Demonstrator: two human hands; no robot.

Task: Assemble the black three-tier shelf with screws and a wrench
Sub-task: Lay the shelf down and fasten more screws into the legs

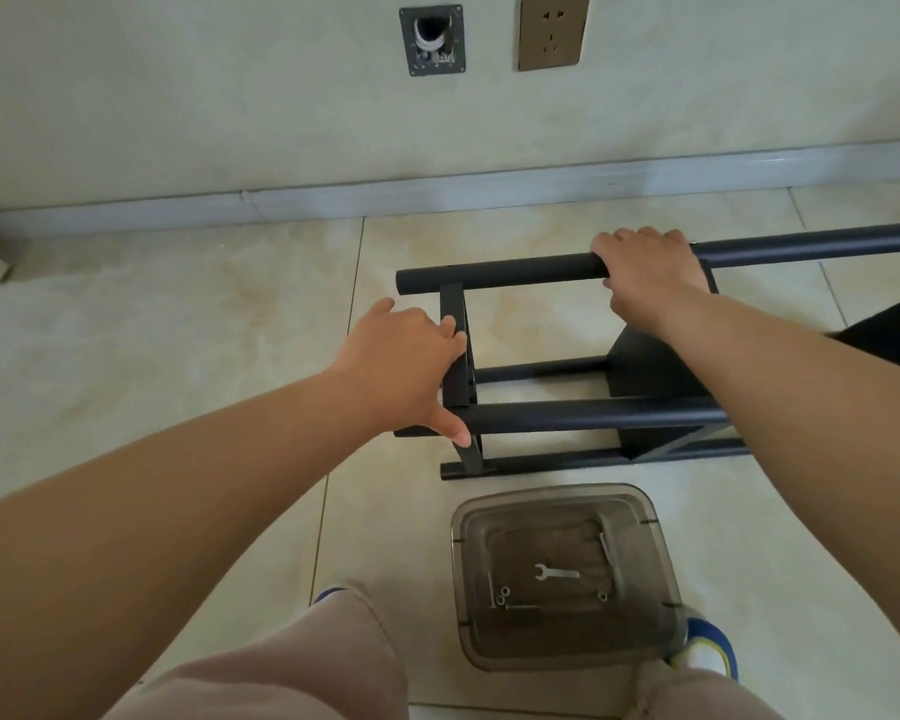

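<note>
A: Nearest are the person's knees, and just beyond them a clear plastic tub (pixel 567 579) stands on the floor. What's in it?

B: A small wrench (pixel 556 572), a few loose nuts and some long screws. I'd say it's parked just short of the shelf so the hardware stays within reach.

A: And the shelf?

B: The black shelf frame (pixel 583 413) lies on its side just past the tub, its tubes running level with the floor. The left hand (pixel 401 366) holds the end panel at the frame's left, fingers over its top edge. The right hand (pixel 645 272) wraps the far upper tube (pixel 500 277).

A: Why both?

B: Probably steadying or turning it for the next screw.
</note>
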